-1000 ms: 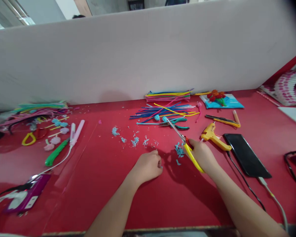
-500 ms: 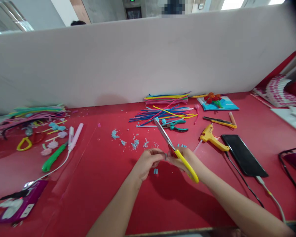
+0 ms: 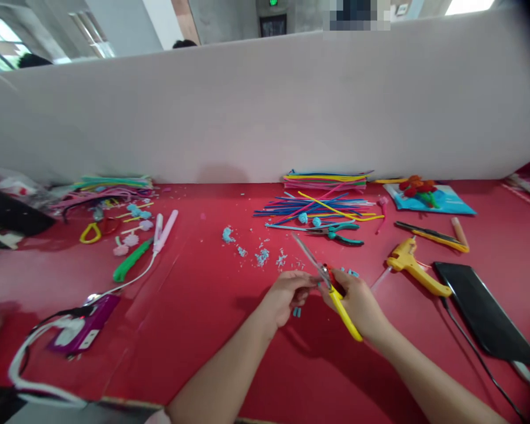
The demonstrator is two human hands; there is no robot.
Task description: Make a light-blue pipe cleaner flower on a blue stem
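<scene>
Yellow-handled scissors (image 3: 345, 315) rest in my right hand (image 3: 357, 303), their blades pointing away and to the left. The fingertips of my left hand (image 3: 287, 297) are pinched together near the scissors' pivot; what they hold is too small to make out. Both hands almost touch above the red table. Short light-blue pieces (image 3: 297, 312) lie just beneath my left hand, and more blue pieces (image 3: 352, 273) lie behind my right hand. Beyond the hands are small heaps of blue fluffy clippings (image 3: 262, 257).
Pliers (image 3: 342, 234), two blue fuzzy balls and a pile of coloured pipe cleaners (image 3: 309, 206) lie farther back. To the right are a yellow glue gun (image 3: 413, 268) and a black phone (image 3: 481, 309). A green-handled tool (image 3: 132, 260) and purple power strip (image 3: 88, 324) lie left.
The view has turned left, so the table things appear farther right. My right hand has shifted its grip on the scissors, whose blade tips have come nearer to me.
</scene>
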